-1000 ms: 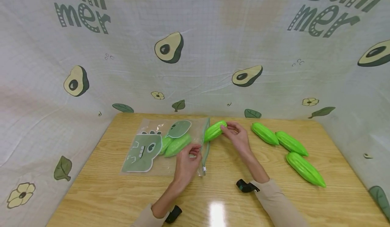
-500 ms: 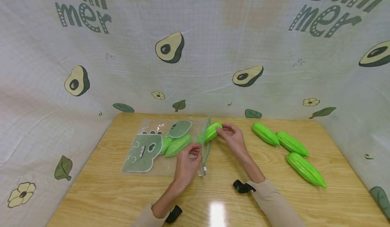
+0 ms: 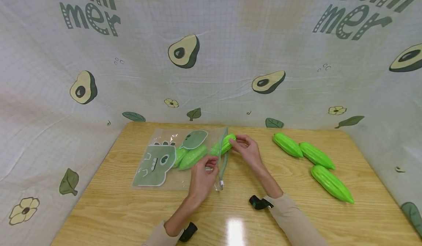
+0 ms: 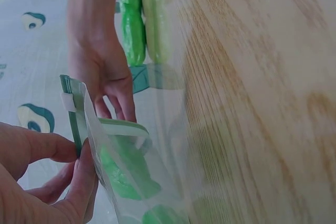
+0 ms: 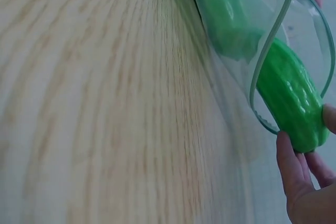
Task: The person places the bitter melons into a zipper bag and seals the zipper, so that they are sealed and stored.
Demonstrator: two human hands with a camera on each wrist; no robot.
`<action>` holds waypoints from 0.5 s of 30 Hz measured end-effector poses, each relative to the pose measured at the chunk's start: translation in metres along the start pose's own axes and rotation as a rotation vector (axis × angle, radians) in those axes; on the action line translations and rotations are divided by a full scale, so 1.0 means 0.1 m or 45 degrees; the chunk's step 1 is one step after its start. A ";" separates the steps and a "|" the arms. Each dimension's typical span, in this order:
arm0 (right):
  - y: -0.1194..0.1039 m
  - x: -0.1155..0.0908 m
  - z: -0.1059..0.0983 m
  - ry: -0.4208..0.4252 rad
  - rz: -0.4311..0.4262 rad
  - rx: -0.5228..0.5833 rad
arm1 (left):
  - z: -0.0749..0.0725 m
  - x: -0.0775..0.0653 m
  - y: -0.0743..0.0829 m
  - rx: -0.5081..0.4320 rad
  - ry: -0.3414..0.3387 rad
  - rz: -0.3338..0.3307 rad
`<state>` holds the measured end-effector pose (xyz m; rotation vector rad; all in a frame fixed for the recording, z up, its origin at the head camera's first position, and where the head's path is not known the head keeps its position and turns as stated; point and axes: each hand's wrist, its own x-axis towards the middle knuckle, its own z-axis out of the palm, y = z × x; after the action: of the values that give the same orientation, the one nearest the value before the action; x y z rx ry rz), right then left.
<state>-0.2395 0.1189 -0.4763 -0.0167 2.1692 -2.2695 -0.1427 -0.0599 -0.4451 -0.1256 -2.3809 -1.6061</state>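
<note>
A clear zip bag (image 3: 178, 180) with a green dinosaur print lies on the table, its mouth spread apart toward the right. My left hand (image 3: 203, 175) pinches one lip of that mouth between thumb and fingers, beside the white slider, as the left wrist view shows. The right hand (image 3: 248, 151) grips the blunt end of a bright green ridged gourd (image 3: 227, 143). Its other end is inside the bag, past the green zip strip (image 5: 271, 40). Two more gourds (image 3: 192, 157) lie inside, partly covered by the print.
Three similar loose gourds (image 3: 331, 183) lie on the right part of the wooden table (image 3: 132, 216). A printed cloth (image 3: 224, 92) hangs behind the table and along both sides.
My right hand has moved left and slightly down, sliding the gourd farther through the bag's mouth. The left hand and the bag have stayed in place.
</note>
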 end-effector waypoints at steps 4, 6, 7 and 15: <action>0.01 0.00 0.03 -0.009 -0.001 -0.029 | 0.00 0.00 -0.01 -0.002 -0.001 0.002; 0.02 0.00 0.04 -0.021 -0.004 -0.044 | 0.00 0.00 -0.01 0.001 0.001 0.006; 0.02 0.00 0.05 -0.026 -0.007 -0.053 | 0.00 0.00 -0.01 -0.001 0.000 0.005; 0.03 -0.01 0.09 -0.046 -0.006 -0.138 | 0.00 0.00 -0.01 -0.009 -0.011 -0.006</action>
<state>-0.2384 0.1098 -0.4790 -0.0629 2.2737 -2.1336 -0.1431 -0.0605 -0.4463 -0.1291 -2.3841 -1.6191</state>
